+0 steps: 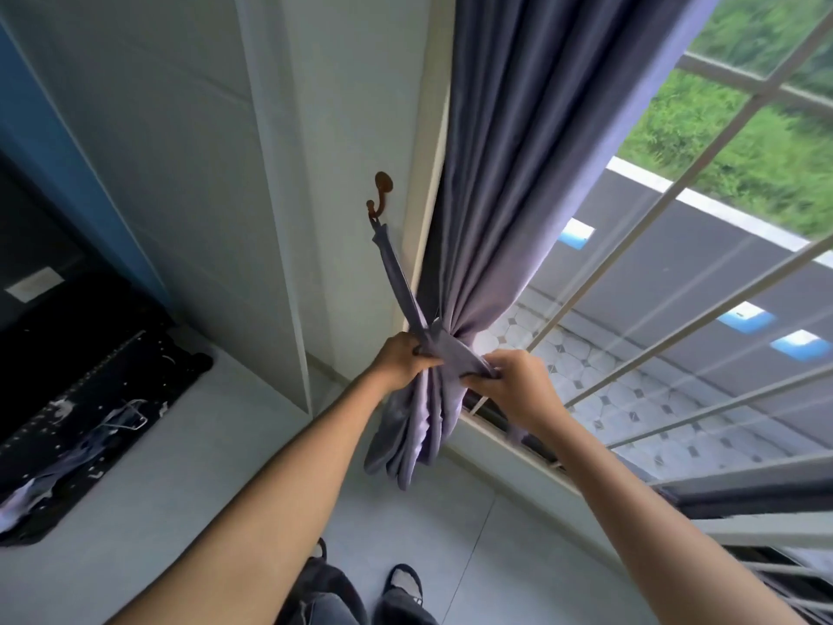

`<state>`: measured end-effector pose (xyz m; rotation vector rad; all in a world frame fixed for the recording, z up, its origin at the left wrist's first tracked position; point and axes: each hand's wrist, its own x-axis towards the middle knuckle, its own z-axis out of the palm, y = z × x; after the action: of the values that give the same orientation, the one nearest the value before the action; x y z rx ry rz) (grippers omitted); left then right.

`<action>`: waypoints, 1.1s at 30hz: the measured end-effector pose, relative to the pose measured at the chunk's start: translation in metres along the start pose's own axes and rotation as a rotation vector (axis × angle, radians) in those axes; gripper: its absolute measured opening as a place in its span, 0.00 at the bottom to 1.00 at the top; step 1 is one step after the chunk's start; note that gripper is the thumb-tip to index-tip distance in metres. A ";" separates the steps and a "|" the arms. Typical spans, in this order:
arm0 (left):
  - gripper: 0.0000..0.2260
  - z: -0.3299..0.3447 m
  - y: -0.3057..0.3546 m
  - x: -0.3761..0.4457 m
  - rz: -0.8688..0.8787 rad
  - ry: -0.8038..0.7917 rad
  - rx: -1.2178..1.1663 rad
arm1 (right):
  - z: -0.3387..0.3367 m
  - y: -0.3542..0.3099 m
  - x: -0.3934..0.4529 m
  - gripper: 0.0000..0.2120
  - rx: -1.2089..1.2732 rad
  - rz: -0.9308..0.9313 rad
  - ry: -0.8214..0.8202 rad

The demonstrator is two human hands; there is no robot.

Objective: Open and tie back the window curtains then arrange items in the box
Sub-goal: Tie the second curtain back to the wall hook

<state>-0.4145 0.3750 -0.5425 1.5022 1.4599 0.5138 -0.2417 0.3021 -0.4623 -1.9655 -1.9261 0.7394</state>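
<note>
A purple-grey curtain (518,182) hangs bunched at the left side of the window. A matching fabric tie-back strap (396,277) runs taut from a brown wall hook (381,194) down to the gathered part of the curtain. My left hand (401,358) grips the strap where it meets the curtain. My right hand (518,385) pinches the strap's other part, wrapped around the front of the bunch. The curtain's lower end (405,439) hangs loose below both hands.
The white wall (279,173) stands left of the curtain. White window bars (667,354) cross the right side, with grass outside. A dark surface with clutter and a hanger (90,399) lies at the left. My feet (401,584) stand on the grey tiled floor.
</note>
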 end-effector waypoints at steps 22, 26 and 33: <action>0.05 -0.002 -0.015 -0.008 -0.052 -0.048 -0.162 | -0.016 -0.020 0.058 0.10 0.648 0.547 -0.198; 0.06 -0.003 -0.014 -0.006 -0.063 -0.043 -0.130 | -0.011 -0.006 0.051 0.14 0.988 0.548 -0.278; 0.12 0.002 -0.010 -0.003 -0.055 -0.065 -0.119 | -0.004 -0.006 0.043 0.07 0.590 0.388 0.160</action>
<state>-0.4190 0.3697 -0.5504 1.3692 1.3924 0.5049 -0.2452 0.3456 -0.4623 -1.9371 -1.0697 1.0617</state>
